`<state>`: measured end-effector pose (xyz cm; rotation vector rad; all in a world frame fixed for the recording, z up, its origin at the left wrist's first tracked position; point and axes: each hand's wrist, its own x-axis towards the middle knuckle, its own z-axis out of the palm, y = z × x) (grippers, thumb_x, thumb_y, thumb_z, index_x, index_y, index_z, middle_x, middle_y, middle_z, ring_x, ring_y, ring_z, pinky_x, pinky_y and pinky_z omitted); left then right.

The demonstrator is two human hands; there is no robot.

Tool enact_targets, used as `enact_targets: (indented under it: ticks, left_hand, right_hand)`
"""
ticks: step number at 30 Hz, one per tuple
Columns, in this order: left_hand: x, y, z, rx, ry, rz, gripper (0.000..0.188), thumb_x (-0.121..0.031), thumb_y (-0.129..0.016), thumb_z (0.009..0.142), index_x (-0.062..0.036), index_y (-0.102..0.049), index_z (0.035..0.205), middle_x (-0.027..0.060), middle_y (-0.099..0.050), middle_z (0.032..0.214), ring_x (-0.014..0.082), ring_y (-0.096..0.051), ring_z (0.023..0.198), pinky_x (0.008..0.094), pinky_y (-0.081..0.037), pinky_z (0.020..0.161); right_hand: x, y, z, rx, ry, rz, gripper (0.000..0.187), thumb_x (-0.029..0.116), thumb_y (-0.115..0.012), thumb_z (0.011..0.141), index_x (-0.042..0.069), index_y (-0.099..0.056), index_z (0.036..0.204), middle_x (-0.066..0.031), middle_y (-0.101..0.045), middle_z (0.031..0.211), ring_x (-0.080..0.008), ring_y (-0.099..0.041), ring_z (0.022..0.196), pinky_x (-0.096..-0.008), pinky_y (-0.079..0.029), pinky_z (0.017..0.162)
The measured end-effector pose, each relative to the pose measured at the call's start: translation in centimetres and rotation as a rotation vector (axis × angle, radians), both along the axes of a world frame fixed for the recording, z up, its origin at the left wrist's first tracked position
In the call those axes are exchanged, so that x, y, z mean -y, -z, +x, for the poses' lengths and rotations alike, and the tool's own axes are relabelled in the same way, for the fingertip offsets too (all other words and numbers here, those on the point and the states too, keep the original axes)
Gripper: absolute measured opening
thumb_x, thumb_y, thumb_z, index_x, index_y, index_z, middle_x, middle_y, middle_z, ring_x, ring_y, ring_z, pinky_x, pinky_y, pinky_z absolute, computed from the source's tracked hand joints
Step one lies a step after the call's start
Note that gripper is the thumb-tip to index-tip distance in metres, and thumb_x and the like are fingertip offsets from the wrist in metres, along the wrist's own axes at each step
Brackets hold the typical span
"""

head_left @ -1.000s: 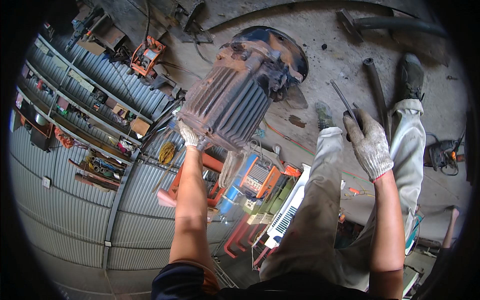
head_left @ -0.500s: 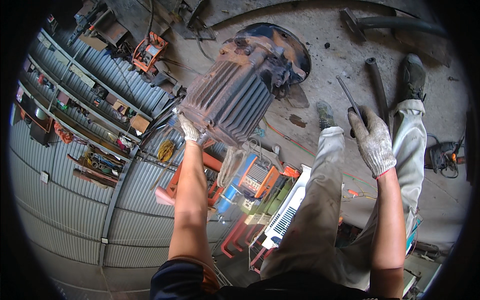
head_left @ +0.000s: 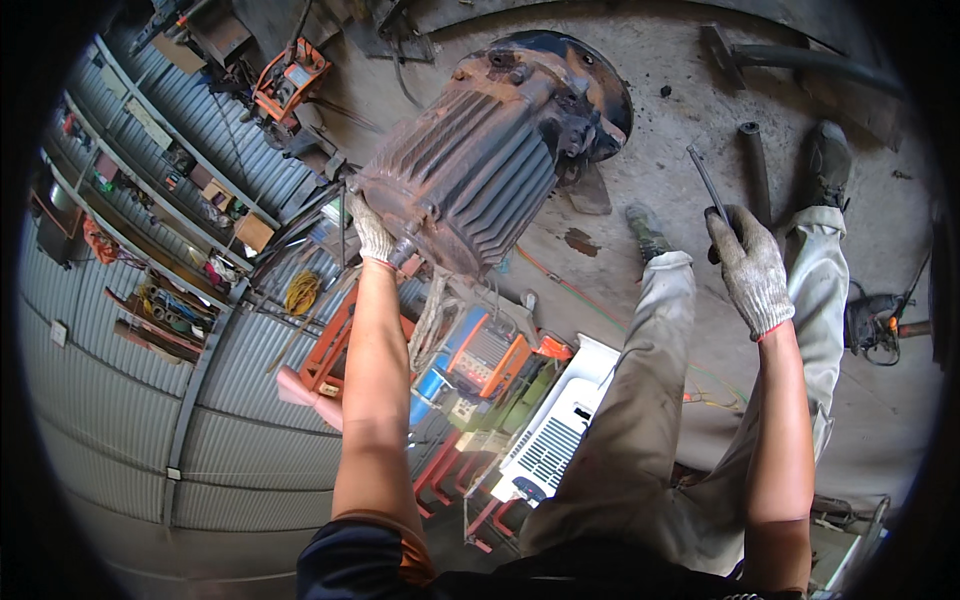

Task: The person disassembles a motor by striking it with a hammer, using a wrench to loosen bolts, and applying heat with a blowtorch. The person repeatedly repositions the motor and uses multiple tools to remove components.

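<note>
A big rusty electric motor [head_left: 455,165] with cooling fins lies tilted on the floor, its round flange [head_left: 600,85] at the far end. My left hand [head_left: 372,232], in a knitted glove, grips the near end of the motor at its left edge; some of its fingertips are hidden there. Over on the right, my gloved right hand [head_left: 748,265] is closed round a thin metal rod [head_left: 706,180], whose tip points up and away. The lower part of that rod is hidden in the fist. A dark pipe [head_left: 756,170] lies on the floor just beyond this hand.
A heavy hammer-like steel piece [head_left: 800,55] lies at the far right. My shoes [head_left: 648,232] stand right of the motor, near a thin hose [head_left: 565,280]. An orange-and-blue machine [head_left: 480,360] and a white vented unit [head_left: 560,430] are below it. Shelves [head_left: 170,190] line the left wall.
The view has shifted slightly, so the wall and machines sit a little differently. My left hand stays at the motor's end, and my right hand still holds the rod.
</note>
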<state>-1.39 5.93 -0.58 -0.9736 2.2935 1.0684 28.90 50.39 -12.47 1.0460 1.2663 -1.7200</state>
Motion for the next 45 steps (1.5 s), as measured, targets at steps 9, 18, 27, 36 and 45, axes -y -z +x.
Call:
enact_targets:
  ticks: [9,18,27,36,45]
  left_hand:
    - [-4.4,0.4,0.7,-0.054,0.084,-0.066,0.065,-0.057,-0.032,0.107,-0.0062,-0.051,0.142,0.0081,-0.056,0.139,0.0235,-0.054,0.125,0.0385,-0.042,0.109]
    - [-6.2,0.4,0.9,-0.076,0.329,-0.181,0.091,-0.070,-0.025,0.101,0.0071,-0.054,0.138,0.0271,-0.063,0.131,0.0362,-0.059,0.124,0.0419,-0.044,0.105]
    - [-6.7,0.0,0.8,-0.149,0.468,-0.283,0.089,-0.073,-0.024,0.098,-0.0002,-0.069,0.121,0.0339,-0.064,0.119,0.0486,-0.060,0.117,0.0515,-0.047,0.100]
    - [-7.1,-2.2,2.1,-0.034,0.361,-0.278,0.081,-0.075,-0.035,0.094,-0.0065,-0.072,0.116,0.0264,-0.069,0.116,0.0458,-0.065,0.111,0.0526,-0.050,0.095]
    - [-5.9,0.3,2.3,-0.250,0.329,0.020,0.058,-0.055,-0.046,0.103,-0.0050,-0.072,0.116,0.0180,-0.074,0.109,0.0334,-0.070,0.102,0.0439,-0.051,0.088]
  right_hand:
    - [3.9,0.4,1.1,0.078,0.002,-0.037,0.042,0.031,-0.061,0.099,-0.003,-0.062,0.124,-0.0096,-0.066,0.079,-0.0169,-0.058,0.064,-0.0339,-0.049,0.064]
    - [7.5,1.2,3.4,-0.396,-0.367,0.514,0.026,0.023,-0.071,0.092,0.005,-0.073,0.111,-0.0186,-0.070,0.105,-0.0355,-0.069,0.100,-0.0394,-0.053,0.087]
    - [18.8,-8.8,8.8,-0.139,-0.067,0.289,0.023,0.012,-0.061,0.098,0.001,-0.068,0.118,-0.0053,-0.071,0.090,-0.0109,-0.063,0.077,-0.0288,-0.053,0.072]
    - [28.4,-19.0,6.3,-0.298,-0.225,0.297,0.035,0.033,-0.060,0.100,0.012,-0.068,0.127,-0.0139,-0.074,0.112,-0.0242,-0.070,0.103,-0.0339,-0.053,0.092]
    - [24.3,-23.8,3.2,-0.279,-0.259,0.393,0.035,0.026,-0.059,0.100,0.013,-0.064,0.131,-0.0110,-0.074,0.117,-0.0221,-0.070,0.108,-0.0332,-0.053,0.093]
